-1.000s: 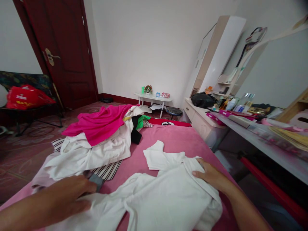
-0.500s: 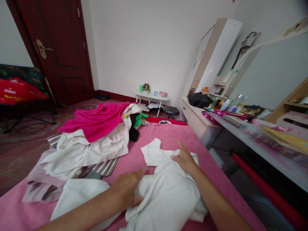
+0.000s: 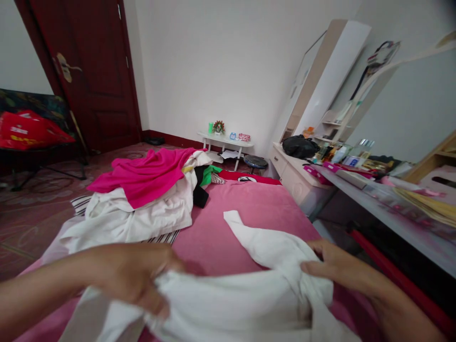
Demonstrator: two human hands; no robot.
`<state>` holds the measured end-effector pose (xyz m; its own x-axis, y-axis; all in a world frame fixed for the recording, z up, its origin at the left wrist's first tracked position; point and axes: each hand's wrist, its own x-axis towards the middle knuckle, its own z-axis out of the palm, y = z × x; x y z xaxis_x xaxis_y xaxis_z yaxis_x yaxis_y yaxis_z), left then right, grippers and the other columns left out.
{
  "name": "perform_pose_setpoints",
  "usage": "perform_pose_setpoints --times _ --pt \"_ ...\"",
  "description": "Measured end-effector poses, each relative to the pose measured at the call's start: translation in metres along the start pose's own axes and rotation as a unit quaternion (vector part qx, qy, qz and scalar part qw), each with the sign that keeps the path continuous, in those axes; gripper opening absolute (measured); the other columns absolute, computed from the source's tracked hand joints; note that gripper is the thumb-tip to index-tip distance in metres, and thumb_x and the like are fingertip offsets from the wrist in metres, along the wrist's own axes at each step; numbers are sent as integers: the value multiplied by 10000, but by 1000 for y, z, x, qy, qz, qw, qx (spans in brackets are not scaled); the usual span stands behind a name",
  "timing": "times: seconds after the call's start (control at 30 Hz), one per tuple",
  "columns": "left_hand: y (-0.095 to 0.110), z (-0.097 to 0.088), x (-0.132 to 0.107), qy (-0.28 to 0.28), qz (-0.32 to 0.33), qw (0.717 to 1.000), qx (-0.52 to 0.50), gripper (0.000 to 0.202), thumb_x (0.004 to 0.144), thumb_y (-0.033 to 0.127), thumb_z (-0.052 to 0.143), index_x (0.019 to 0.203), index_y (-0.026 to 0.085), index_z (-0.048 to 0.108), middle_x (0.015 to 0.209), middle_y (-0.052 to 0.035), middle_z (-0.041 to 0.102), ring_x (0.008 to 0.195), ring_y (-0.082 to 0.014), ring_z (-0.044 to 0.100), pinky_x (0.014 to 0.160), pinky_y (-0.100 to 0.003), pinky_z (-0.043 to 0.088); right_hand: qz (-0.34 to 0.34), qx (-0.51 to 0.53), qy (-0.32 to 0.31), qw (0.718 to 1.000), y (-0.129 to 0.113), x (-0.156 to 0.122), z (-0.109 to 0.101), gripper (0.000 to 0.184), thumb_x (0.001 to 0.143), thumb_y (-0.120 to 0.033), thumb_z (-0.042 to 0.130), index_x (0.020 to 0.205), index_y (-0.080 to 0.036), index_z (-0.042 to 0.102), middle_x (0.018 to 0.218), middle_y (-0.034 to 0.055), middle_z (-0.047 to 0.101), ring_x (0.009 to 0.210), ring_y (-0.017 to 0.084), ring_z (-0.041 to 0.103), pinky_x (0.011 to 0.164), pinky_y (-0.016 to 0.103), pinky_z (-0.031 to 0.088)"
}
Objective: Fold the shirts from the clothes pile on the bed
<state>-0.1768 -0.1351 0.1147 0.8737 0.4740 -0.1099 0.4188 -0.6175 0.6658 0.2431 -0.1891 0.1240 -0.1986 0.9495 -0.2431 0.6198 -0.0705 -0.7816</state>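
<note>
A white garment point(image 3: 228, 299), perhaps a shirt, is stretched between my two hands over the pink bed cover point(image 3: 256, 199). My left hand point(image 3: 131, 273), a little blurred, grips its left edge between thumb and fingers. At the right, my right hand point(image 3: 331, 263) pinches a bunched part of the same cloth, thumb on top. One narrow end of the garment, maybe a sleeve, points away from me on the bed. Beneath my left forearm lies another pale cloth point(image 3: 83, 316), partly hidden.
Heaped clothes, with a bright pink garment point(image 3: 146, 173) over white clothing point(image 3: 160, 213), lie at the bed's left. A dressing table point(image 3: 299, 173) and a cluttered desk point(image 3: 359, 192) line the right. Beyond the bed stand a small white table point(image 3: 226, 141) and a round stool point(image 3: 255, 162).
My hands have moved apart, the left leftward and the right rightward, pulling the white garment wide. Both now grip it, and its far part has swung and twisted.
</note>
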Motion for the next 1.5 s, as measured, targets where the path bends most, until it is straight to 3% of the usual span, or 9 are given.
perform_pose_setpoints --times 0.07,0.2,0.27,0.53,0.77,0.93,1.17,1.33,1.5 --pt "2 -34 46 84 -33 993 74 163 810 269 613 893 150 688 788 -18 696 684 -146 615 626 -206 468 -12 2 206 979 -6 24 -13 340 681 -421 659 846 -128 705 849 83 701 731 231 632 650 325 502" --pt "2 -74 126 405 -104 861 289 375 873 110 469 1235 175 543 1225 -132 580 1124 -243 539 933 -377 440 -116 80 505 851 -5 81 -27 674 726 -452 629 1330 -223 439 1432 137 430 1139 274 570 888 392 503" --pt "-5 -59 137 417 -81 844 329 477 870 143 515 1341 177 445 1376 -164 453 1257 -276 433 1015 -444 385 -127 97 490 857 9 91 -20 772 724 -448 636 1400 -261 311 1531 118 272 1283 272 461 980 402 463" --pt "-66 72 91 198 -24 939 280 536 838 323 601 1348 235 464 1435 -137 401 1305 -313 397 1067 -463 356 -125 -62 315 939 79 57 70 473 775 -277 562 1242 -217 525 1312 110 538 1194 245 536 1006 449 447" --pt "-83 43 98 180 -82 926 321 654 739 55 491 1376 189 422 1268 -111 567 1177 -256 520 998 -385 409 -217 -256 168 927 54 77 97 762 615 54 373 1266 -285 578 1464 37 413 1322 201 391 1072 407 358" --pt "-101 28 89 193 -121 902 367 658 664 -9 522 1275 238 525 1277 -78 560 1150 -281 519 969 -412 393 -153 -267 177 935 59 85 95 552 574 49 375 955 -222 669 1238 45 591 1153 193 517 982 341 418" --pt "-93 28 101 209 -145 899 356 442 768 -15 460 1097 219 640 1122 -97 608 1015 -267 574 883 -407 398 -146 -341 44 928 48 68 85 987 537 97 383 1392 -396 408 1535 -25 305 1299 227 396 1000 355 376" --pt "-82 22 114 228 -135 892 366 265 730 43 526 920 165 665 991 -109 641 1032 -276 532 880 -393 385 -136 -346 122 920 37 82 87 479 669 -7 441 1031 -244 648 1247 46 579 1084 208 525 873 288 402" --pt "-37 -1 86 208 -44 897 389 150 738 98 500 722 182 624 782 -75 658 885 -252 563 845 -403 366 -118 -278 203 931 20 59 72 138 736 -140 434 748 -204 556 798 18 606 778 175 547 688 255 368"
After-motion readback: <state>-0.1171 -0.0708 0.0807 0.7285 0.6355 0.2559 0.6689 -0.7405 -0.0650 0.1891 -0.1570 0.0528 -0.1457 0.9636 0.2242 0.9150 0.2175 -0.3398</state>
